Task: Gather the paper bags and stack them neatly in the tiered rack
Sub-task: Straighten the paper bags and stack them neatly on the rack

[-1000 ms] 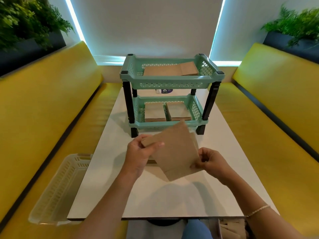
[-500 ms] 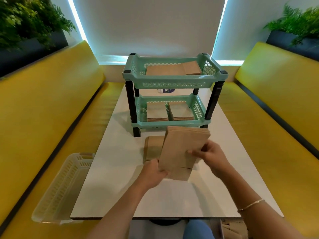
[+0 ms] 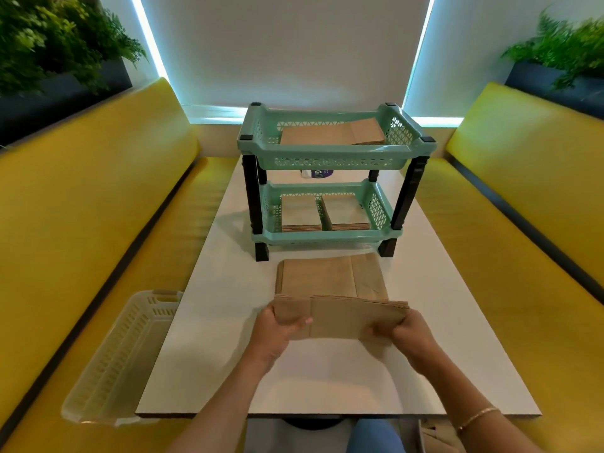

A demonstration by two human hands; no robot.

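White table [image 3: 209, 348] between yellow benches [image 3: 81, 207] bears rack [image 3: 330, 158].

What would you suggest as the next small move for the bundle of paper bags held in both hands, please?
Probably tap the bundle of paper bags edge-down on the table to square it. The left hand and right hand grip its ends, and its top edges look fanned.

You get a bright, evenly lit view. Cool light strips [image 3: 148, 37] glow beside the back wall, flaring slightly. Soft shadows fall on the table [image 3: 209, 338] under your arms. Wide-angle distortion bends the benches [image 3: 81, 204] at the edges; detail is slightly soft.
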